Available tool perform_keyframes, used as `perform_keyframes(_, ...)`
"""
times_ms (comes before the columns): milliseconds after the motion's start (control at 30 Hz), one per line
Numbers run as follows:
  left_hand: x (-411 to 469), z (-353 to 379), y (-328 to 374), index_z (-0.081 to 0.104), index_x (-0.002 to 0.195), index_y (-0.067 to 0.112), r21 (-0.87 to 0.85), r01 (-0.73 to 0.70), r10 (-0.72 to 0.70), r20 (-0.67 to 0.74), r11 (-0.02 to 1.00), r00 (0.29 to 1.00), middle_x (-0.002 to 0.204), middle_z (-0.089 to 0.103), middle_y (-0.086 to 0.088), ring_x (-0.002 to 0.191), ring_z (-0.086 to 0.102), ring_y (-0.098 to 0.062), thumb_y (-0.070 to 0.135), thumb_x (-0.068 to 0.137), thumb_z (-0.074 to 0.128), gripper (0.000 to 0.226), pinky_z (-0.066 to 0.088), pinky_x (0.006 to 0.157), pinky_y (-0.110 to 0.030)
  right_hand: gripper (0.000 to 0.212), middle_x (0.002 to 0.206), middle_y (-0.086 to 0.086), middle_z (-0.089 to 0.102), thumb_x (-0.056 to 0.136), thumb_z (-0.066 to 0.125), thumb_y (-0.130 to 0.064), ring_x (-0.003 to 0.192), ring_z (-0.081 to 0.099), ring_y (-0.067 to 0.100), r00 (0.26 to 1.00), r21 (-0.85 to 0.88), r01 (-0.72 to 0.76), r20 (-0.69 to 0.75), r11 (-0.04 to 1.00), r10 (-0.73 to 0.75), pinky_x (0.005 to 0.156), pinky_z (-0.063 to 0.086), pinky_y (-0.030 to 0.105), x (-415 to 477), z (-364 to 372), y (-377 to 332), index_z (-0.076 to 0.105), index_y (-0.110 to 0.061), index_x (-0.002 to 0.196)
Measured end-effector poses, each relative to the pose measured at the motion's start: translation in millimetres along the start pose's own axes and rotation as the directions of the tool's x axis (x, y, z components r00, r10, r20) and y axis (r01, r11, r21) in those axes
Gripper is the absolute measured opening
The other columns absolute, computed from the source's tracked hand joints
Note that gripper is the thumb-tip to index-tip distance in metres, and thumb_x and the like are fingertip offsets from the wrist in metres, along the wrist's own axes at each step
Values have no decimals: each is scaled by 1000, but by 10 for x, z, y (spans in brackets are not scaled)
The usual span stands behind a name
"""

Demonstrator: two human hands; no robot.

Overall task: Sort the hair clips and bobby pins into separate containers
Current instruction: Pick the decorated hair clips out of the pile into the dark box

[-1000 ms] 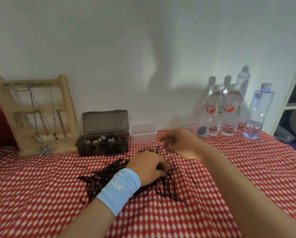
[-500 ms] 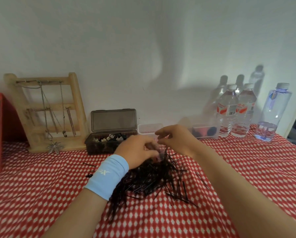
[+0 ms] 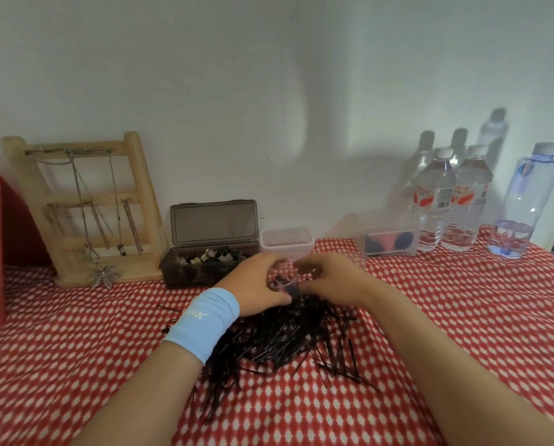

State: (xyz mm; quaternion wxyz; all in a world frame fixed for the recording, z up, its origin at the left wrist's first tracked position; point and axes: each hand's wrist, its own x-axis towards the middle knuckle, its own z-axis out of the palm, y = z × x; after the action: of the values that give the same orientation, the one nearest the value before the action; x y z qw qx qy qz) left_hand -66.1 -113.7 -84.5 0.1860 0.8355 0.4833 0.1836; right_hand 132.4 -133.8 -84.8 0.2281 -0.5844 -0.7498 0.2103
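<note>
A: Where is the pin pile (image 3: 279, 342)?
B: It's spread on the checked cloth (image 3: 462, 317), centre, just on the near side of both hands. The black pins are tangled. No common long axis is seen: many run near-to-far, and strays at the right edge are fanned out.
A: Hands?
B: The left hand (image 3: 253, 284) and right hand (image 3: 330, 278) are brought together over the pile's far edge. A small clear item (image 3: 283, 282) is gripped by the left hand's curled fingers and thumb. Dark bits are seen at it, but what they are cannot be told. The right hand's fingers are curled toward it too; whether anything is pinched cannot be told.
A: Containers?
B: A clear tub (image 3: 287, 243) is set just behind the hands. A dark box (image 3: 205, 272), lid up, is placed far-left of the left hand, with clips (image 3: 211, 254) heaped in it.
A: Next move?
B: Judged only: the pile lies toward the body and the tub away from it, so a short forward reach is needed. The tub is about equally near both hands. The dark box is nearer the left.
A: Rest?
B: A second clear box (image 3: 390, 244) and bottles (image 3: 452, 201) are seen far right, and a wooden rack (image 3: 85, 207) far left, all well apart from the pile.
</note>
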Motion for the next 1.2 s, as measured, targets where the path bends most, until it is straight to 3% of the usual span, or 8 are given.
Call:
perform_keyframes(67, -39, -80, -43, 46, 139, 32, -26, -1, 0, -32, 1000, 999, 131, 53, 11, 119, 53, -9, 39, 71, 82, 78, 43, 104, -29, 56, 153, 0, 48, 96, 63, -37, 138, 45, 19, 993, -175, 17, 115, 984, 4, 116, 34, 37, 9, 45, -47, 48, -26, 149)
perform_keyframes(133, -101, -173, -82, 47, 136, 35, -17, -7, 6, -38, 1000, 999, 125, 55, 15, 112, 54, -6, 41, 70, 83, 75, 46, 99, -27, 64, 169, -1, 13, 103, 46, -50, 155, 10, 20, 948, -303, 50, 313, 952, 50, 124, 11, 43, -5, 124, -104, 24, -30, 159)
perform_keyframes(267, -268, -344, -190, 49, 131, 39, 19, -14, 15, -65, 1000, 998, 123, 55, 18, 109, 53, -3, 45, 70, 82, 70, 45, 92, -24, 68, 167, -1, -18, 104, 25, -61, 152, -21, 23, 900, -444, 34, 403, 895, 166, 123, -5, 50, -21, 285, -204, -4, -36, 160)
perform_keyframes(467, -532, -532, -424, 52, 127, 38, 6, 41, -39, -185, 999, 982, 120, 56, 17, 108, 54, -3, 47, 68, 81, 67, 48, 92, -28, 62, 169, 1, 5, 107, 31, -50, 156, 4, 22, 915, -425, 78, 389, 902, 104, 123, 8, 43, -95, 296, -486, 16, -24, 161)
perform_keyframes(533, -611, -550, -486, 53, 128, 38, 0, 51, -50, -190, 999, 980, 121, 56, 17, 109, 55, -3, 47, 68, 81, 67, 49, 93, -29, 50, 165, 4, 27, 108, 35, -30, 150, 26, 24, 942, -338, 48, 327, 940, 69, 121, 20, 39, -113, 260, -570, 32, -22, 157)
perform_keyframes(667, -704, -520, -548, 51, 134, 34, -5, 56, -56, -173, 998, 983, 127, 54, 15, 113, 53, -5, 45, 70, 81, 71, 46, 94, -26, 60, 147, 1, 55, 92, 49, 9, 135, 50, 21, 983, -354, 38, 180, 934, 28, 115, 37, 35, -130, 147, -539, 57, -24, 142)
perform_keyframes(933, -696, -473, -527, 49, 135, 35, -18, 22, -24, -152, 1000, 988, 131, 52, 15, 119, 52, -7, 44, 71, 82, 73, 45, 100, -27, 39, 97, -9, 76, 83, 79, -5, 85, 70, 0, 1000, -102, 18, -5, 995, -19, 91, 56, 21, -24, 147, -423, 73, -21, 118)
perform_keyframes(1200, -736, -500, -619, 49, 135, 34, 9, 16, -14, -168, 1000, 986, 132, 53, 14, 117, 53, -6, 46, 71, 82, 73, 46, 98, -28, 27, 92, -14, 74, 88, 76, -23, 81, 69, -4, 995, 38, 80, -64, 996, -77, 89, 58, 22, 3, 165, -440, 73, -26, 114)
